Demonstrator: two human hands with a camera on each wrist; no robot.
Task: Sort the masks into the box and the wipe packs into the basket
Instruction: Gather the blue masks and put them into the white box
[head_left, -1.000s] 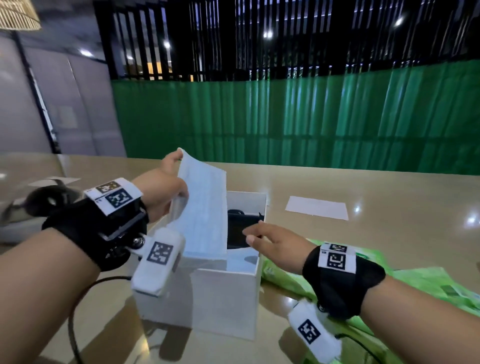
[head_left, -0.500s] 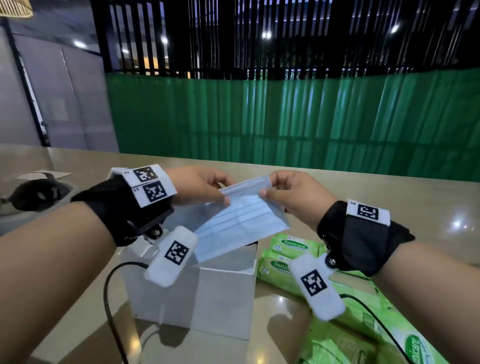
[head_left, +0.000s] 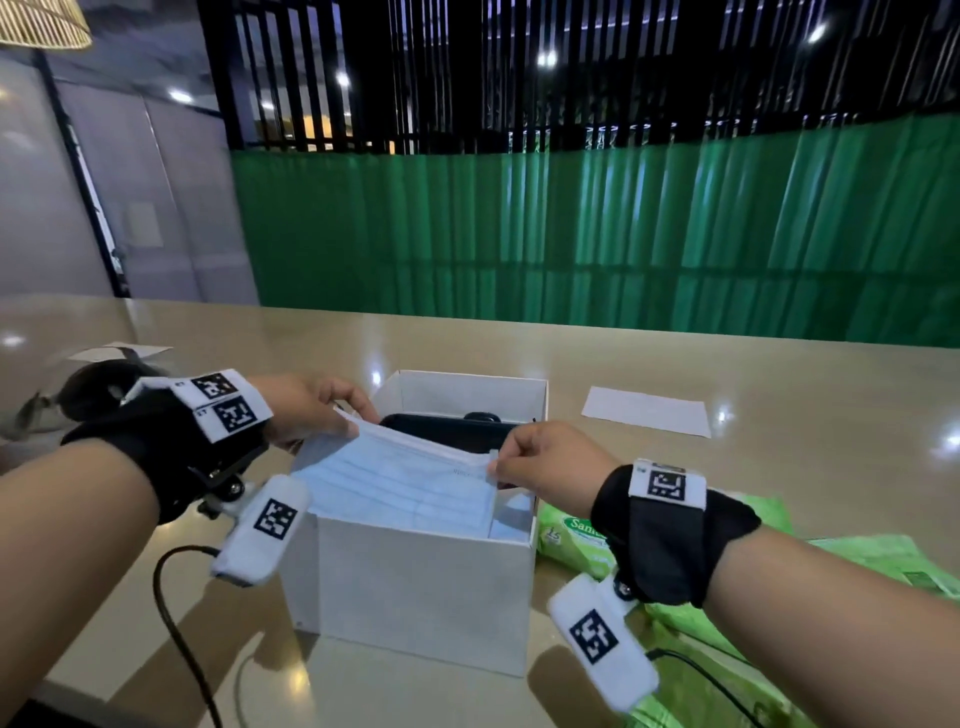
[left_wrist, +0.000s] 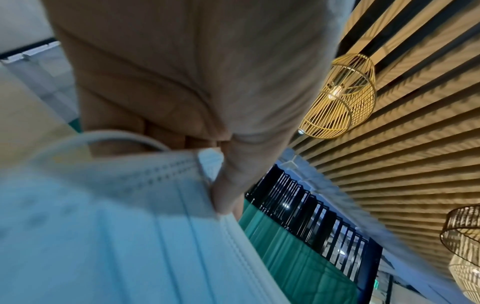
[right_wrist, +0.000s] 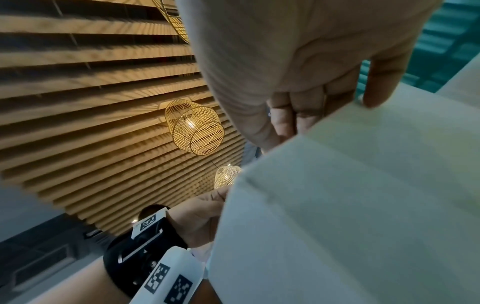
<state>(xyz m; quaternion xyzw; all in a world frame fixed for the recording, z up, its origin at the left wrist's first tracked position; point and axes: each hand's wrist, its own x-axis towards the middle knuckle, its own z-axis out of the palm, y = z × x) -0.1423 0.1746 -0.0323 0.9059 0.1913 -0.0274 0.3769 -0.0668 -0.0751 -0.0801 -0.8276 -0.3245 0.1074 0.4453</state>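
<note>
Pale blue pleated fabric, the mask (head_left: 410, 478), is stretched between both hands over the open top of the box (head_left: 426, 587), its lower part already dipping inside the near half. At the far left of the table (head_left: 675, 374) sits a dark object on something pale and rounded, too blurred to identify, with a sheet of paper (head_left: 117, 352) beyond it. The left hand (head_left: 306, 410) pinches the mask's left upper corner between thumb and fingers; the left wrist view shows the thumb (left_wrist: 233, 185) pressed on the stitched edge with the ear loop (left_wrist: 122, 135) curving under the curled fingers. A black cable (head_left: 176, 613) trails from that wrist across the table near the box's left side.

The box is white, square and stands near the table's middle; a black item (head_left: 447, 428) lies in its far half, behind the mask. The right hand (head_left: 545, 462) grips the mask's right upper corner, fingers curled and closed on the edge, just above the box's right wall. The right wrist view shows those fingers (right_wrist: 298, 115) folded down behind the mask's pale back, and the left hand (right_wrist: 200, 218) across from it.

Right of the box, touching or just beside its wall, lie green wipe packs (head_left: 571, 540), several of them spread toward the near right edge. Farther off, on the right, a white paper (head_left: 647, 418) lies flat on the table.
</note>
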